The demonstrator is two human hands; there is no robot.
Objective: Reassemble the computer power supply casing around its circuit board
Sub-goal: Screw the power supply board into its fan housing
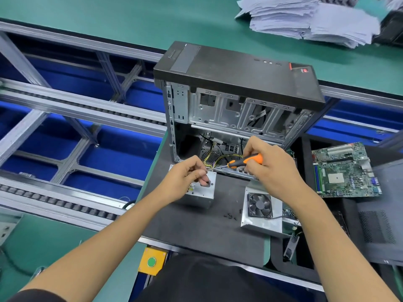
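Gripping an orange-and-black screwdriver [244, 161] by its handle, the right hand [270, 165] is held in front of the open computer tower [237, 92]. The shaft tip is pinched by the left hand [187, 178] (fingers curled), above the metal power supply casing [201, 194]. The fan cover [260, 207] lies right of it on the black surface [196, 225], near loose screws [230, 216].

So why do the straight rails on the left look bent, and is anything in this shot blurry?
Head view: the wide-angle lens bows the conveyor rails towards the edges. Head view: the paper stack at the top right is smeared and soft, while the screwdriver and both hands stay fairly sharp. Head view: the lighting is even, with only soft shadows under the forearms.
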